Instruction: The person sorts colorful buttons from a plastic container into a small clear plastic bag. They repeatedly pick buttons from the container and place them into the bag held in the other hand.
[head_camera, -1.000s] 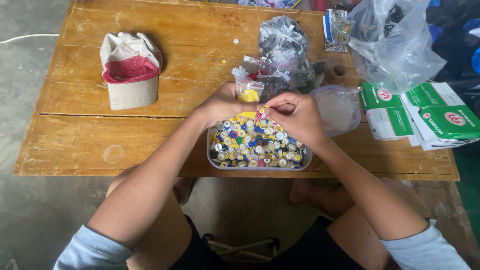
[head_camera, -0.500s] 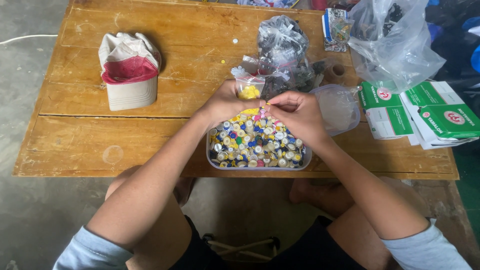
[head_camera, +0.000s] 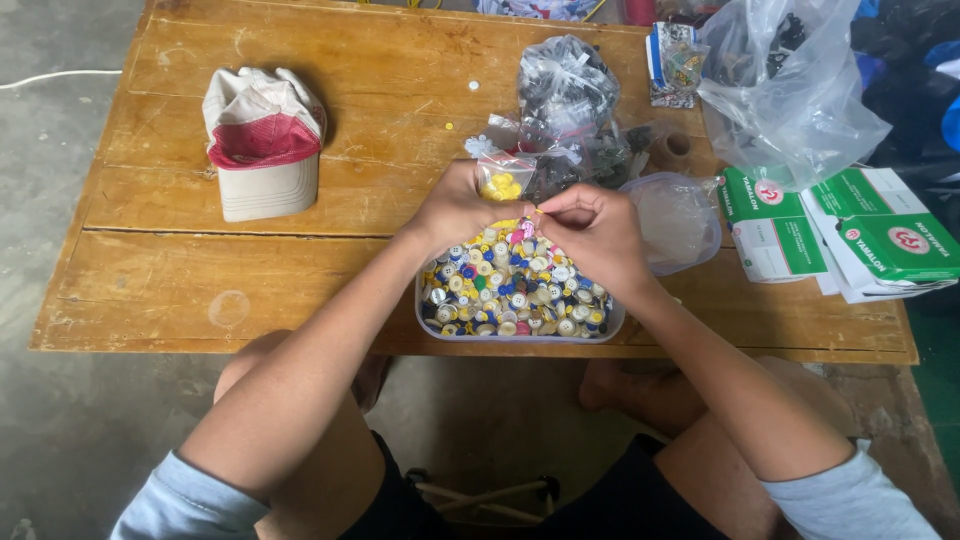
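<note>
A clear rectangular tub (head_camera: 520, 334) full of mixed coloured buttons (head_camera: 510, 285) sits at the near edge of the wooden table (head_camera: 300, 260). Over its far side my left hand (head_camera: 455, 205) holds a small clear bag with yellow buttons (head_camera: 500, 183) in it. My right hand (head_camera: 592, 232) is pinched close beside it, fingertips at the bag's mouth; what it pinches is too small to tell.
A white and red cap (head_camera: 262, 140) lies at the left. Behind the tub are knotted clear bags of dark buttons (head_camera: 565, 90), a clear lid (head_camera: 675, 220), a large plastic bag (head_camera: 790, 80) and green and white boxes (head_camera: 850, 235) at the right.
Both hands have stayed over the tub's far side, shifting only slightly around the small bag. Nothing else has moved.
</note>
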